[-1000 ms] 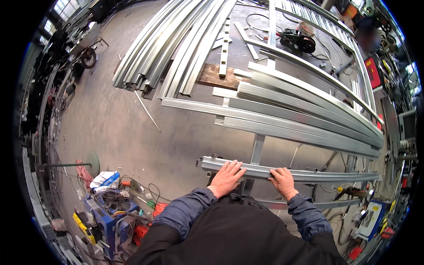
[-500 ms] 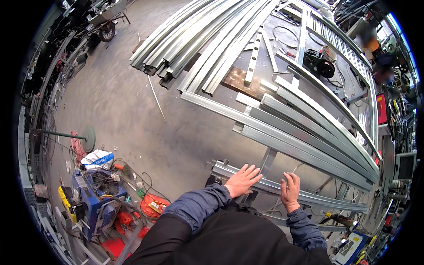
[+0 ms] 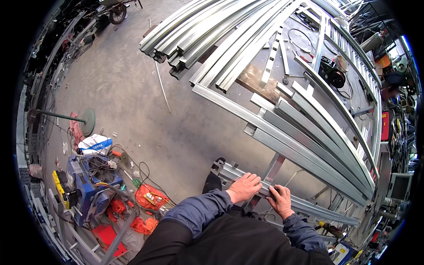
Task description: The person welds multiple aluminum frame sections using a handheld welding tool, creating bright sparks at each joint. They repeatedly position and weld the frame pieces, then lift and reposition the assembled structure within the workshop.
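Note:
A long silvery metal profile (image 3: 229, 172) lies across in front of my body, running from the middle toward the lower right. My left hand (image 3: 245, 187) is closed over it, fingers together and curled over its far side. Just right of it, my right hand (image 3: 281, 201) grips the same profile, with thumb and fingers bent at its upper edge. The undersides of both hands are hidden. A crosswise metal bar (image 3: 274, 167) passes beneath the profile between the hands and the stacked profiles (image 3: 309, 160) farther off.
A large bundle of long profiles (image 3: 207, 37) rests at the far side, near a wooden board (image 3: 260, 84). To the left stand a blue machine (image 3: 81, 190), an orange-red bag (image 3: 150, 196) with cables, and a green round-based stand (image 3: 88, 121). A black shoe (image 3: 219, 161) shows by the profile's left end.
My left hand has gone from spread fingers to closed over the profile. My right hand has come down and left from above onto it. The view has shifted slightly.

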Motion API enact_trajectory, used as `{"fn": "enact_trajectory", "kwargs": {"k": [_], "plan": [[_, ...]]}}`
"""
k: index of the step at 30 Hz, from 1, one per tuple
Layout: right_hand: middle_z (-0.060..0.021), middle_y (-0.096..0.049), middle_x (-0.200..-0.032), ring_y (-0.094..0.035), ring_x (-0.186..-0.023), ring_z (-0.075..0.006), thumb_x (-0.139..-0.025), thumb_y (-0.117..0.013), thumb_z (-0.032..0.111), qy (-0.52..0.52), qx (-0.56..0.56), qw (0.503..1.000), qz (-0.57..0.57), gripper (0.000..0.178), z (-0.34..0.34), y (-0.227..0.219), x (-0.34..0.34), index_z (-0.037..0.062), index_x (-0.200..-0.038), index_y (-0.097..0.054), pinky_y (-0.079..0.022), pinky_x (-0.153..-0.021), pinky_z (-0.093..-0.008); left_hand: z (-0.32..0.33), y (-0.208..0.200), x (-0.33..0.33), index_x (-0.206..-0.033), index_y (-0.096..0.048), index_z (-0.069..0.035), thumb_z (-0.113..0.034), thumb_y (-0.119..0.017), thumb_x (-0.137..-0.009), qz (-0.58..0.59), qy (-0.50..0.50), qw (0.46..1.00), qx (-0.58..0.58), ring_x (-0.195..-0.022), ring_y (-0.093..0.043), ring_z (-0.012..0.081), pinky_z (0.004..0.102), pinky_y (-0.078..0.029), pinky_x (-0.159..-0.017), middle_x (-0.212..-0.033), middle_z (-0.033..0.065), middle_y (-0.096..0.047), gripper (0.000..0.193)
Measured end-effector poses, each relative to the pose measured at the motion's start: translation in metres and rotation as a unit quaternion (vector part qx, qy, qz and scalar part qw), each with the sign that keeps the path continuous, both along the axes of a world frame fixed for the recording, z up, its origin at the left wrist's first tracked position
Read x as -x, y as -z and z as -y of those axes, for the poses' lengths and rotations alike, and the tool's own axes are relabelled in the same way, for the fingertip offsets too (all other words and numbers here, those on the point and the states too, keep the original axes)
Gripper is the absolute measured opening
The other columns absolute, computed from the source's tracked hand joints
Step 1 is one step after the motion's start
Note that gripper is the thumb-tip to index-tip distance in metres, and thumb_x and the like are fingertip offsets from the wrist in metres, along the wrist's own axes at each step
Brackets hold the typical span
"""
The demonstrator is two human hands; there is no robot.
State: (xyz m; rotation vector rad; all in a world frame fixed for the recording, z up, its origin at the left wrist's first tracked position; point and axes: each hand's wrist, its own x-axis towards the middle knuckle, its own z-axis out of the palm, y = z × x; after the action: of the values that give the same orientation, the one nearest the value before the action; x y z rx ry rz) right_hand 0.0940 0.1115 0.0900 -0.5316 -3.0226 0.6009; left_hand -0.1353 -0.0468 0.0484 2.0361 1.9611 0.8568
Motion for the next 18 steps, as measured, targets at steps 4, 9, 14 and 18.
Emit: {"fn": "enact_trajectory", "kwargs": {"k": [4,9,14,18], "plan": [[-0.0080,-0.067,-0.121,-0.063,-0.112,-0.0339,-0.079,-0.091,0.022,-0.007,0.007,0.999,-0.031,0.059,0.000,0.001,0.001,0.0137,-0.135,-0.073,-0.054,-0.099,-0.0469,-0.001,0.005,-0.001,-0.111,-0.071,-0.010,-0.026,-0.066,-0.091,-0.023,0.007,1.000,-0.019,-0.110,-0.061,0.0211,0.0375,-0.048,-0.098,-0.106,0.0025,-0.062,0.026],[-0.0099,-0.067,-0.119,-0.061,-0.111,-0.0355,-0.080,-0.090,0.017,0.003,0.004,0.999,-0.048,0.054,0.005,0.011,-0.003,0.0114,-0.131,-0.075,-0.054,-0.096,-0.0473,-0.002,0.003,0.003,-0.107,-0.070,-0.010,-0.025,-0.065,-0.090,-0.028,0.022,0.999,-0.011,-0.107,-0.061,0.0213,0.0367,-0.048,-0.095,-0.104,0.0030,-0.061,0.023],[-0.0078,-0.068,-0.122,-0.062,-0.114,-0.0348,-0.082,-0.089,0.015,0.006,0.004,0.999,-0.045,0.054,0.007,0.014,-0.005,0.0117,-0.134,-0.073,-0.054,-0.101,-0.0477,-0.005,0.005,0.004,-0.105,-0.070,-0.010,-0.024,-0.065,-0.090,-0.036,0.027,0.999,-0.027,-0.105,-0.061,0.0219,0.0368,-0.048,-0.093,-0.102,0.0030,-0.060,0.021],[-0.0081,-0.068,-0.125,-0.061,-0.117,-0.0355,-0.084,-0.088,0.015,-0.003,0.000,0.999,-0.047,0.052,0.008,0.014,-0.005,0.0101,-0.134,-0.072,-0.053,-0.106,-0.0483,-0.006,0.004,0.004,-0.104,-0.070,-0.010,-0.023,-0.065,-0.090,-0.033,0.043,0.998,-0.012,-0.105,-0.061,0.0219,0.0362,-0.049,-0.093,-0.102,0.0029,-0.061,0.020]]}}
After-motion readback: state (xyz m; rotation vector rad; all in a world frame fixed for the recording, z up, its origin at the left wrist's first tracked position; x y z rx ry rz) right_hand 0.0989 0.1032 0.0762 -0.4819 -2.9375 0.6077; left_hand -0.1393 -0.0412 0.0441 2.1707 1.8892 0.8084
